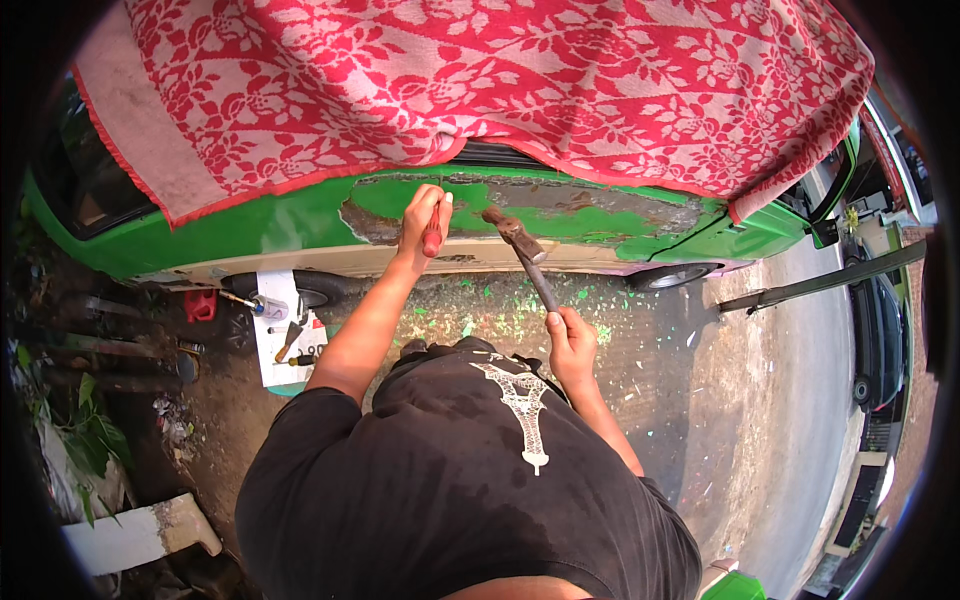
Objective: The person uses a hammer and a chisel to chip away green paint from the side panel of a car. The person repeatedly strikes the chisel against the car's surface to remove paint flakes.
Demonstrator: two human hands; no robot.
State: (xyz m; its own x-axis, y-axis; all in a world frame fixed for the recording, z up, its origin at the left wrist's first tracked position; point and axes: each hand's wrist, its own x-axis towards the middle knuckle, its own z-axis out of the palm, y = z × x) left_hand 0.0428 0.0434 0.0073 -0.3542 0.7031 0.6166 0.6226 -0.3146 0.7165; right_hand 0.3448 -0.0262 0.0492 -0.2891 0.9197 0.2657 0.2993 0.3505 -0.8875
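My left hand (pixel 425 217) is wrapped around a red-handled tool (pixel 432 238), likely a screwdriver or chisel; its tip is hidden behind the fingers, close to the green car body panel (pixel 300 216). In my right hand (pixel 573 343) is the handle of a rusty hammer (pixel 517 236), its head raised in front of the panel and to the right of the red handle. Around both hands the green paint is broken away in ragged patches, baring a grey-brown layer (pixel 600 199). A cream band (pixel 480 255) runs along the panel's lower part.
A red and pink floral cloth (pixel 487 82) drapes over the car's upper part. At left, a white board (pixel 268 352) carries a can (pixel 271 307), a scraper (pixel 289 341) and a screwdriver (pixel 301 360). Paint chips (pixel 480 300) litter the ground. A slanting post (pixel 817 283) stands at right.
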